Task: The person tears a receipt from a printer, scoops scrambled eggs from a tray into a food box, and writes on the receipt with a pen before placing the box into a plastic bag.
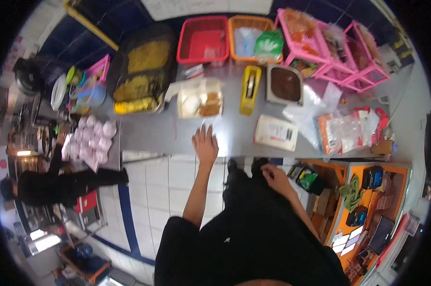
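We see the table [149, 138] bearing an open food box [186, 113], set inward from the near edge. Our left hand [205, 146] is at that edge, fingers slightly spread. Our right hand [275, 178] is off the table, fingers bent; their contact is unclear.

Two hands [206, 147], one red tub [202, 40], one orange tub [255, 22]

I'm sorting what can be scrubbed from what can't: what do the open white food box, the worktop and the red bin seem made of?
Open white food box: probably matte cardboard, from its folded flaps; foam isn't excluded.
Worktop: likely metal, perhaps stainless steel, gray with soft glare.
Red bin: apparently smooth plastic, with solid color and a molded rim.
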The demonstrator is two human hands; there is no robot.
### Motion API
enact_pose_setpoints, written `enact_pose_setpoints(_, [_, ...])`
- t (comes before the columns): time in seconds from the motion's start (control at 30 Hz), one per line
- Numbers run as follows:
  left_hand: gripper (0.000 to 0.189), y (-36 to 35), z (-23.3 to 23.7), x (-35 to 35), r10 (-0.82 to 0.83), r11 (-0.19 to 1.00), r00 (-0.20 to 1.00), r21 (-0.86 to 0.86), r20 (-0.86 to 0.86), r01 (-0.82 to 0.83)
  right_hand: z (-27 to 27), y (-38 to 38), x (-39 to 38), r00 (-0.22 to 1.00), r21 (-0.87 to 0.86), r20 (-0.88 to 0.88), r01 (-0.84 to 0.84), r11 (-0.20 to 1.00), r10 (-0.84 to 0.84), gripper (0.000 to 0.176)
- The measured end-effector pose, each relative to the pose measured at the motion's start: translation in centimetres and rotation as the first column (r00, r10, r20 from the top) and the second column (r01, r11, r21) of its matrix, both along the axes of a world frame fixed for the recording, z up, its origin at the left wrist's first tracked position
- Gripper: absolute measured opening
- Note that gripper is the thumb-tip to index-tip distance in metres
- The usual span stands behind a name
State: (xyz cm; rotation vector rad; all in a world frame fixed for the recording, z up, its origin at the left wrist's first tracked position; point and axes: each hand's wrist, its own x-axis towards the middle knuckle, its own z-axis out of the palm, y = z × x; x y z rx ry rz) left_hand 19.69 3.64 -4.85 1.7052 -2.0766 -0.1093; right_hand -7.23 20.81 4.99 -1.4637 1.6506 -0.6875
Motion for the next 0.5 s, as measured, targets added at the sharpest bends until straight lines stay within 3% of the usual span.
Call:
enact_pose_setpoints(0.07, [0.055,0.5,-0.5,-1.1,0.063,0.995,0.997,0.073,0.045,-0.067,0.7,1.1,-1.8,0.996,0.126,0.039,0.069,0.990,-0.074,0.017])
enact_pose_setpoints(0.23, [0.053,-0.5,0.6,-3.8,0.160,0.983,0.985,0.083,0.066,-0.165,4.6,-1.8,-6.9,0.979,0.153,0.135,0.130,0.980,-0.151,0.019])
enact_pose_setpoints(0.3, [0.047,0.1,1.2,-4.1,0.133,0.991,0.991,-0.029,-0.005,-0.133,6.5,-5.6,-10.4,0.990,0.004,0.101,0.100,0.995,-0.100,0.020])
enact_pose_setpoints(0.37, [0.040,1.5,3.9,-5.5,0.194,0.980,0.981,-0.031,-0.017,-0.195,8.8,-9.8,-14.9,0.996,-0.184,0.004,0.088,0.979,-0.089,0.021])
enact_pose_setpoints(0.47, [0.034,4.9,5.6,-7.2,0.236,0.972,0.971,0.003,-0.029,-0.236,11.4,-16.9,-23.4,0.992,-0.308,0.000,0.123,0.944,-0.129,0.021])
enact_pose_setpoints(0.5, [0.031,5.5,6.2,-8.1,0.216,0.976,0.975,0.022,-0.052,-0.215,11.9,-19.5,-27.0,0.979,-0.417,-0.126,0.092,0.904,-0.158,0.025])
